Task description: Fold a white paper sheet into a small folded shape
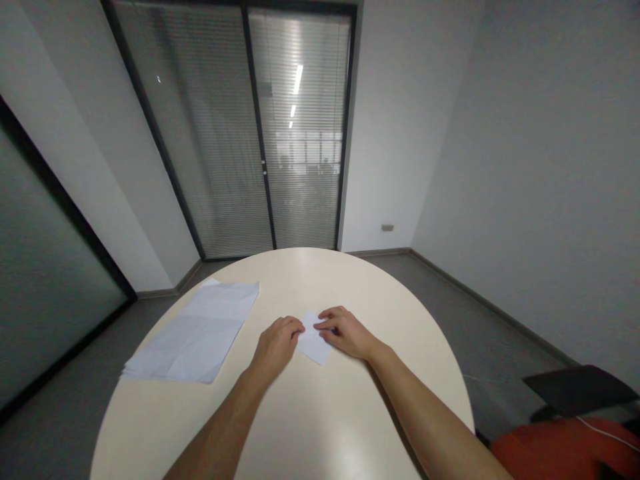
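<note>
A small folded piece of white paper lies on the round cream table, one corner toward me. My left hand is closed at its left edge, thumb and fingertips together on the paper. From the right, my right hand reaches over the paper's right side. Its fingers are apart and slightly bent, with the tips on or just above the sheet. Part of the paper's right side is hidden beneath those fingers.
Several large white sheets with creases lie stacked at the table's left. Low at the right stands an orange-red chair seat with a dark flat panel above it. Glass doors with blinds are beyond the table.
</note>
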Action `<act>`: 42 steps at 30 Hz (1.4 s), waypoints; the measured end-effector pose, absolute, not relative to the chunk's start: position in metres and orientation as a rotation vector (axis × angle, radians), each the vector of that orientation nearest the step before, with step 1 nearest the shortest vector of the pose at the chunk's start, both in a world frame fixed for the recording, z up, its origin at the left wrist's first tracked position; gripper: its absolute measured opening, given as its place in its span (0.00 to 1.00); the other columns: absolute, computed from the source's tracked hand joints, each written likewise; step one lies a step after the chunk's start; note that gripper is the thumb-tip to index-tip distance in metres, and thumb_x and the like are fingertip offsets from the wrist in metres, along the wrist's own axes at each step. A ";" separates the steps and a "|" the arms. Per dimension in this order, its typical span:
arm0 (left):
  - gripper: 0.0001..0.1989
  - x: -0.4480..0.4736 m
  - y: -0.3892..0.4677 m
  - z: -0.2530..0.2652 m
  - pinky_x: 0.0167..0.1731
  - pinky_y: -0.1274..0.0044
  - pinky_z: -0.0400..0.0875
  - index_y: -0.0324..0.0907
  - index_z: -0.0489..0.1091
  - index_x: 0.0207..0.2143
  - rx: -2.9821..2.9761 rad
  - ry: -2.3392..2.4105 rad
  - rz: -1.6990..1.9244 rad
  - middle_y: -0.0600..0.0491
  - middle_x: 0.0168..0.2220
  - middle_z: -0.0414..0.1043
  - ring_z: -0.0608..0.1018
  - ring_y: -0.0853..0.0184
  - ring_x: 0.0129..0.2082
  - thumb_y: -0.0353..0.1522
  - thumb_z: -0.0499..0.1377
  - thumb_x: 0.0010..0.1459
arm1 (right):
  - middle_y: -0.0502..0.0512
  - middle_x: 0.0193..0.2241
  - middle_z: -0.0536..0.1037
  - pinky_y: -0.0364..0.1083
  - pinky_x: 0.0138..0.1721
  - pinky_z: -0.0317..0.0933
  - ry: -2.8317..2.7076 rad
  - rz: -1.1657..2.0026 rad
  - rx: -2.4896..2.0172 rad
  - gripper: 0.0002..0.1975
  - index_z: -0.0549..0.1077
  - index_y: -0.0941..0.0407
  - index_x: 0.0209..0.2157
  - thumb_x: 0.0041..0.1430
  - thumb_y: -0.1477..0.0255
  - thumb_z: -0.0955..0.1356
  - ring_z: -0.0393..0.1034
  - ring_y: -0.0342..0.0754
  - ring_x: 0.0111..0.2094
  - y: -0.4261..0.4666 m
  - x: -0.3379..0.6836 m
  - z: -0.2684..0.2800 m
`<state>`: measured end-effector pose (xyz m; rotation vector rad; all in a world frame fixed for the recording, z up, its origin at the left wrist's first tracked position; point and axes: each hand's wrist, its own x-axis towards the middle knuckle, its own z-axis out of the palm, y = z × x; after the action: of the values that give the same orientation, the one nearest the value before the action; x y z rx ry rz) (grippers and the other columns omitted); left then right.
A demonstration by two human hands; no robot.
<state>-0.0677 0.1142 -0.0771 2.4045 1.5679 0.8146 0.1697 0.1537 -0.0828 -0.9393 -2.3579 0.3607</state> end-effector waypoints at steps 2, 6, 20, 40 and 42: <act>0.14 -0.068 0.114 -0.077 0.51 0.73 0.70 0.45 0.77 0.41 2.418 1.561 0.808 0.54 0.46 0.78 0.77 0.65 0.48 0.21 0.57 0.61 | 0.59 0.50 0.78 0.55 0.57 0.61 -2.384 0.359 -0.894 0.12 0.82 0.49 0.48 0.64 0.69 0.70 0.69 0.55 0.53 0.152 0.169 -0.082; 0.15 -0.068 0.114 -0.078 0.52 0.72 0.71 0.46 0.78 0.42 2.440 1.557 0.775 0.54 0.48 0.78 0.77 0.64 0.49 0.21 0.56 0.62 | 0.59 0.49 0.79 0.55 0.57 0.60 -2.396 0.366 -0.882 0.13 0.81 0.50 0.49 0.63 0.70 0.71 0.68 0.55 0.53 0.149 0.166 -0.076; 0.17 -0.065 0.104 -0.063 0.55 0.68 0.71 0.45 0.80 0.44 2.517 1.523 0.680 0.51 0.52 0.78 0.75 0.61 0.52 0.24 0.55 0.60 | 0.58 0.49 0.79 0.54 0.56 0.60 -2.474 0.407 -0.833 0.12 0.82 0.49 0.46 0.64 0.69 0.69 0.69 0.54 0.52 0.141 0.164 -0.060; 0.19 -0.064 0.098 -0.061 0.58 0.63 0.66 0.47 0.73 0.57 2.641 1.464 0.499 0.47 0.61 0.70 0.71 0.54 0.57 0.39 0.55 0.67 | 0.59 0.51 0.80 0.54 0.55 0.62 -2.432 0.342 -0.940 0.13 0.82 0.52 0.46 0.67 0.69 0.66 0.70 0.55 0.53 0.152 0.168 -0.073; 0.19 -0.064 0.098 -0.061 0.59 0.62 0.65 0.48 0.73 0.57 2.635 1.465 0.508 0.47 0.62 0.70 0.70 0.54 0.58 0.40 0.55 0.67 | 0.59 0.50 0.80 0.54 0.55 0.62 -2.423 0.352 -0.940 0.12 0.82 0.52 0.46 0.67 0.69 0.67 0.70 0.55 0.52 0.152 0.168 -0.073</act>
<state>-0.0643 0.0983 -0.0612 2.6351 1.4653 0.5076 0.1679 0.1517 -0.0726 -0.9404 -2.4232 0.3516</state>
